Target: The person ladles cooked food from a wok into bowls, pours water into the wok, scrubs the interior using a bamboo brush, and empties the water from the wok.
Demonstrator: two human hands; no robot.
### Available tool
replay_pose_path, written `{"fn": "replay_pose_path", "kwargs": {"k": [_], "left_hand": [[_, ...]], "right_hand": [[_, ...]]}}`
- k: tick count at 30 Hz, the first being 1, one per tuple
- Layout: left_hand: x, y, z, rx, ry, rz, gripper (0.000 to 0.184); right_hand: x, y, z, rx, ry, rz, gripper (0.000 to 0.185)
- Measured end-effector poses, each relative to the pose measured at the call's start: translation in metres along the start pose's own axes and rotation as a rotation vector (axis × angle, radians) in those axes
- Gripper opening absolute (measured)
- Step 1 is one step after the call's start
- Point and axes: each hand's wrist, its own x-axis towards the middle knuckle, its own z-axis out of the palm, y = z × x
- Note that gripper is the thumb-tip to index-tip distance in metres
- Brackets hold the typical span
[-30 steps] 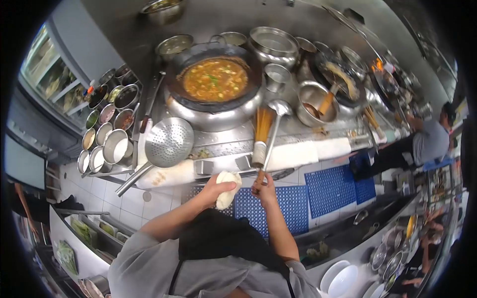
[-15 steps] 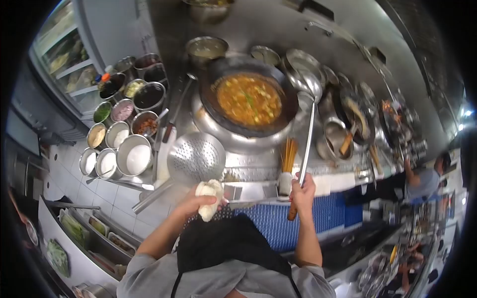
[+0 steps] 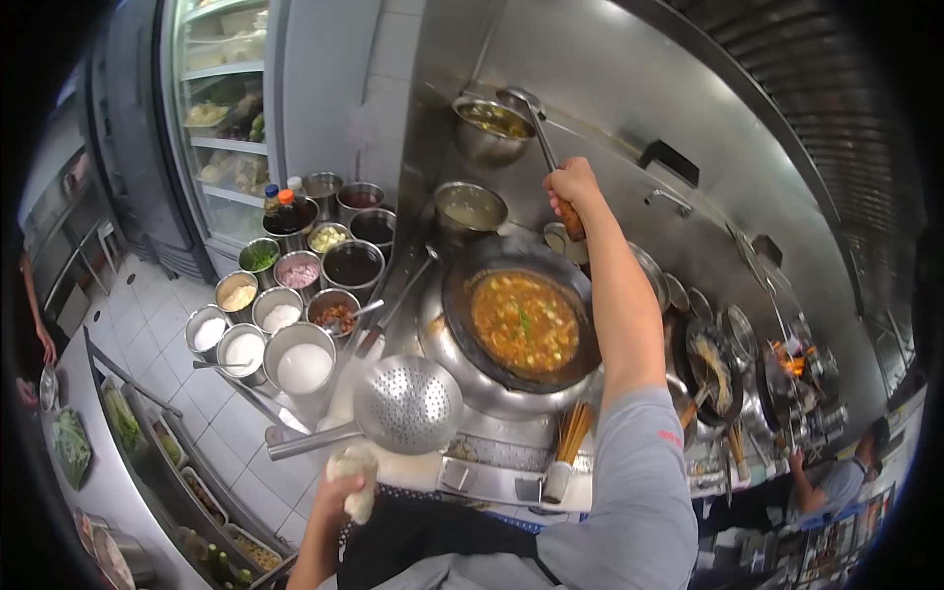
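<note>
My right hand (image 3: 572,189) is wrapped round the wooden handle of a long ladle (image 3: 543,138), stretched far out over the stove. The ladle's bowl is beside a metal bowl of yellowish contents (image 3: 495,133) near the back wall. Low at the front, my left hand (image 3: 339,492) grips a folded white cloth (image 3: 356,472). Between them a dark wok (image 3: 462,305) holds orange-red soup with pale and green pieces. The perforated strainer (image 3: 408,403) lies left of a bamboo brush (image 3: 570,442) at the stove's front.
Metal seasoning pots (image 3: 303,364) cluster on the left, below a glass-door fridge (image 3: 226,128). More woks (image 3: 713,369) line the stove to the right, with flame behind them. A co-worker (image 3: 844,482) stands at the far right. Another person's arm shows at the left edge.
The view has turned left and up. My right hand has taken up the ladle by its handle and carried it to the back wall. My left hand still holds the cloth, lower and further left.
</note>
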Motion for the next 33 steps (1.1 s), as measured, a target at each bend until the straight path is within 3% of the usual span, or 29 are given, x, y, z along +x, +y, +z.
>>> {"fn": "replay_pose_path", "kwargs": {"k": [5,8,11,15,18,20,22,27,30,33], "left_hand": [[-0.041,-0.005,-0.031,0.006,0.226,0.102,0.057],[-0.058,-0.005,-0.035,0.012,0.302,0.110,0.053],[-0.066,0.006,-0.025,0.037,0.348,0.072,0.053],[-0.036,0.004,-0.024,0.137,0.276,0.084,0.058],[-0.010,0.003,-0.018,0.196,0.167,0.061,0.060],[0.008,0.010,-0.001,0.220,0.094,0.062,0.060],[0.015,0.015,0.025,0.228,0.055,0.073,0.060],[0.043,0.012,0.048,0.330,-0.262,-0.148,0.072],[0.046,0.010,0.092,0.290,-0.375,-0.224,0.067],[0.051,-0.002,0.123,0.274,-0.480,-0.252,0.062]], "right_hand": [[0.064,-0.035,0.014,-0.017,-0.258,0.134,0.007],[0.067,-0.042,0.012,0.028,-0.293,0.198,0.007],[0.031,-0.034,0.012,0.022,-0.208,0.067,0.008],[-0.065,0.005,-0.014,0.197,-0.092,0.025,0.012],[-0.150,0.050,-0.039,0.069,-0.151,-0.006,0.033],[-0.213,0.073,-0.051,0.005,-0.167,0.095,0.045],[-0.264,0.109,-0.060,0.015,-0.150,0.178,0.021],[-0.342,0.157,-0.069,-0.116,-0.249,0.268,0.041],[-0.359,0.135,-0.078,0.232,-0.219,0.397,0.037],[-0.357,0.169,-0.073,0.726,-0.144,0.448,0.040]]}}
